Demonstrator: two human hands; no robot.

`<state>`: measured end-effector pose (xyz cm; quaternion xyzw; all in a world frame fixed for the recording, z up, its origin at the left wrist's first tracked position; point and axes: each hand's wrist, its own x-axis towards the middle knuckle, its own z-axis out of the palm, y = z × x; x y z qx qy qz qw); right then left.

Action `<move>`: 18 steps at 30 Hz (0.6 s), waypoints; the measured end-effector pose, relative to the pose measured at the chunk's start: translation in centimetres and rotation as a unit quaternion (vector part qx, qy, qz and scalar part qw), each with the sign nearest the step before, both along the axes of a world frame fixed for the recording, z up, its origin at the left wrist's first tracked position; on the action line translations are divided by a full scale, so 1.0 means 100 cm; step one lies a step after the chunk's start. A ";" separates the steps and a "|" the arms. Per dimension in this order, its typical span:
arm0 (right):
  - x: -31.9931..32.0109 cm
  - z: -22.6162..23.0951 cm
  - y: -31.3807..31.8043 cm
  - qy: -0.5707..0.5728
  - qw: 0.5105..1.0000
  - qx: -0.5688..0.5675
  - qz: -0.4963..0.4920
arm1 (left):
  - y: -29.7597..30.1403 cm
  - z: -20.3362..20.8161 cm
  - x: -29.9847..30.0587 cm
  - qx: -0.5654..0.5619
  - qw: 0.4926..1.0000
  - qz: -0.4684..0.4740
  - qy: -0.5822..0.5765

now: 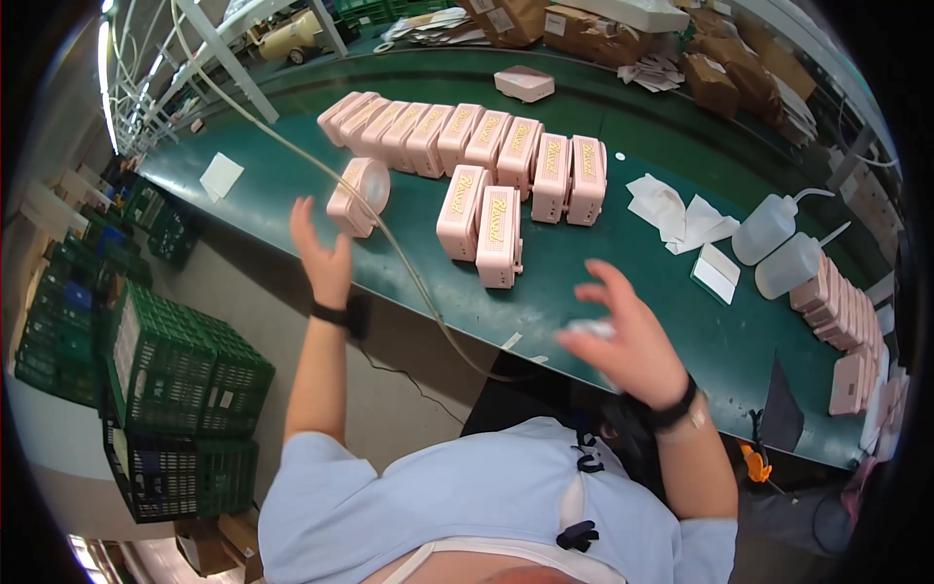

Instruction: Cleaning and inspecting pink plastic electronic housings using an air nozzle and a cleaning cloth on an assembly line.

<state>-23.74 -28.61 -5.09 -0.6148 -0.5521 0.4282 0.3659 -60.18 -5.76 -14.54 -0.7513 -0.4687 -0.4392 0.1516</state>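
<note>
My left hand (323, 255) is raised over the table's near edge, fingers apart and nothing in it. Just beyond it stands a pink box-shaped device (352, 206) with a round pale disc on its side. My right hand (632, 341) hovers over the near part of the table, pinching a small crumpled white wipe (590, 329), partly blurred. Between the hands, two pink devices (499, 238) with yellow lettering stand upright side by side, touched by neither hand. Behind them a row of several like devices (423, 136) runs across the table.
A thin hose (399, 258) hangs across the view before the table. To the right lie white wipes (676, 214), a small white-topped pad (715, 274), two squeeze bottles (769, 229) and stacked pink devices (842, 307). Green crates (185, 360) stand on the floor at left.
</note>
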 end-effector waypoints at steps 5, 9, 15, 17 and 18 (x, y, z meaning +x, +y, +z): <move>-0.032 -0.044 0.109 0.012 0.999 -0.029 0.011 | -0.064 0.034 0.057 -0.105 0.944 -0.247 -0.190; -0.049 -0.065 0.146 0.278 0.959 -0.047 -0.007 | -0.058 0.044 0.097 -0.186 0.941 -0.282 -0.032; -0.104 -0.096 0.181 0.255 0.966 0.033 0.014 | -0.034 0.023 0.066 -0.214 0.955 -0.200 -0.038; -0.125 -0.102 0.200 0.251 0.968 0.028 -0.002 | -0.028 0.023 0.057 -0.211 0.967 -0.136 -0.046; -0.135 -0.102 0.209 0.248 0.968 0.020 -0.012 | -0.025 0.025 0.052 -0.209 0.967 -0.137 -0.045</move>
